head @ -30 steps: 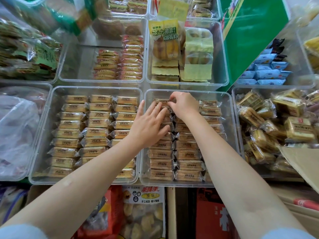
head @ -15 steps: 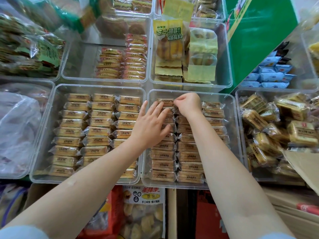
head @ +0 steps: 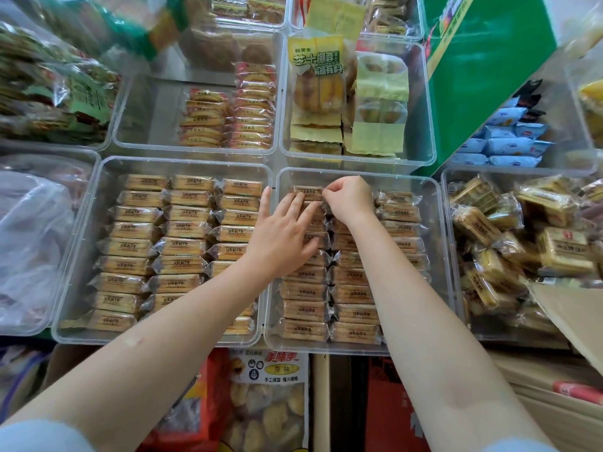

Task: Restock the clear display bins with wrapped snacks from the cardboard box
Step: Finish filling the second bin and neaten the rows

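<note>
A clear bin (head: 81,243) on the left is lying packed with three columns of wrapped snacks (head: 182,236). Just beside it, the middle bin (head: 437,256) is holding more rows. The left hand (head: 280,236) is resting flat on those rows, fingers (head: 295,207) straight and slightly spread. The right hand (head: 350,199) is pinching the top snack (head: 305,193) at the bin's far edge, fingers curled. A cardboard flap (head: 571,308) is showing at the right.

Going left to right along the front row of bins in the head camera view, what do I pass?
Crumpled clear plastic bag → bin of light wrapped snacks → left hand → right hand → bin of jumbled yellow cake packs
</note>
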A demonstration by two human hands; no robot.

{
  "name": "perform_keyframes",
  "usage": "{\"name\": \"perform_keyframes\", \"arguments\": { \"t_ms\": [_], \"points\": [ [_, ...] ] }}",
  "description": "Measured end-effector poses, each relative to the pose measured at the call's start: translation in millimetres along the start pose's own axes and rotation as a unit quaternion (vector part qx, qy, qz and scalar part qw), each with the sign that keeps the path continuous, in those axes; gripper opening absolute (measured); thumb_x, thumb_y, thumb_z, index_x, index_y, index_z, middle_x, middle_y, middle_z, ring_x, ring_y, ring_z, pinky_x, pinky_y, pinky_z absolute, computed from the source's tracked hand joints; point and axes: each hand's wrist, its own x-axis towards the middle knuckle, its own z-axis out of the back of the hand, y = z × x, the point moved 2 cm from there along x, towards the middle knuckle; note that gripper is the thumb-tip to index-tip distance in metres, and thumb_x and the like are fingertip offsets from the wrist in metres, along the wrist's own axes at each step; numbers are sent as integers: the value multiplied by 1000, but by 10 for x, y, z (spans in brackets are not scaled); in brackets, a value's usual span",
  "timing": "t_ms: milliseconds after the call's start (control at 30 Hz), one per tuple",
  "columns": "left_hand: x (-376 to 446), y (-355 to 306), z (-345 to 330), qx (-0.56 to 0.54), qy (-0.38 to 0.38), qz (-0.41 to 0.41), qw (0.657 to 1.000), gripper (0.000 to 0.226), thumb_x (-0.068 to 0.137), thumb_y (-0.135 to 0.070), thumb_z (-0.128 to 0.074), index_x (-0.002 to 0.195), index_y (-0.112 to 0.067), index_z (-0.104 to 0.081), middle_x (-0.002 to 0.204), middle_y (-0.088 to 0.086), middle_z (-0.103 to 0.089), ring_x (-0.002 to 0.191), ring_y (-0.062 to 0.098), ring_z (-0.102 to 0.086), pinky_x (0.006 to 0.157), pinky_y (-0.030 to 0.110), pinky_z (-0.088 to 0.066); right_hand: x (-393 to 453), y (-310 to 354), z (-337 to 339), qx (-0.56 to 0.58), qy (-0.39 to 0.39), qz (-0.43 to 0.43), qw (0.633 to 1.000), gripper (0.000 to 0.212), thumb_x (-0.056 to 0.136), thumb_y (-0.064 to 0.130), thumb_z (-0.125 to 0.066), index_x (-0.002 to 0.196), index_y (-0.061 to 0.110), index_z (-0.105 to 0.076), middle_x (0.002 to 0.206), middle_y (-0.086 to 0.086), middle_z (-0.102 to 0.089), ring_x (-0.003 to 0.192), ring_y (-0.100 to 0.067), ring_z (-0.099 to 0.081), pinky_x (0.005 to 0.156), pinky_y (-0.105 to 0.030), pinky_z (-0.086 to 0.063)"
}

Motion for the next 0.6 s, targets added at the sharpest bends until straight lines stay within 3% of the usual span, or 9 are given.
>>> {"name": "perform_keyframes", "arguments": {
  "t_ms": [100, 267, 400, 500, 600],
  "points": [
    [32, -10, 26, -4, 5, 6, 1000, 69, 100, -62, -19, 159, -26, -18, 164, 7, -28, 153, 23, -21, 120, 62, 8, -83, -49, 167, 41, -13, 27, 999, 21, 96, 21, -58, 97, 13, -78, 98, 0, -74, 93, -16, -65, 79, -25, -49],
    [94, -26, 43, 13, -2, 27, 1000, 69, 102, -60, -16, 159, -21, -20, 163, 11, -28, 153, 28, -21, 120, 63, 7, -240, -526, 637, 34, -160, 19, 986, 23, 100, 19, -51, 109, 16, -72, 107, -2, -66, 95, -17, -61, 78, -26, -49],
    [172, -86, 73, 18, 7, 18, 1000, 72, 100, -60, -15, 159, -20, -20, 159, 12, -37, 148, 28, -33, 122, 58, 5, -251, -793, 625, -58, -127, 21, 990, 23, 99, 24, -54, 112, 24, -72, 107, -1, -46, 97, -21, -53, 79, -30, -45],
    [267, -111, 147, 9, -22, 30, 999, 69, 100, -58, -20, 156, -18, -28, 153, 12, -46, 142, 27, -44, 122, 58, 5, -216, -761, 532, -67, -88, 38, 993, 26, 100, 30, -53, 119, 27, -70, 104, 0, -42, 98, -21, -50, 93, -39, -47],
    [323, -242, 157, -4, -16, 1, 1000, 68, 101, -57, -19, 158, -20, -24, 164, 8, -27, 152, 27, -23, 122, 58, 7, -179, -669, 464, -96, -88, 48, 990, 29, 101, 36, -51, 123, 27, -67, 109, -4, -48, 103, -25, -52, 98, -43, -45]
  ]
}}
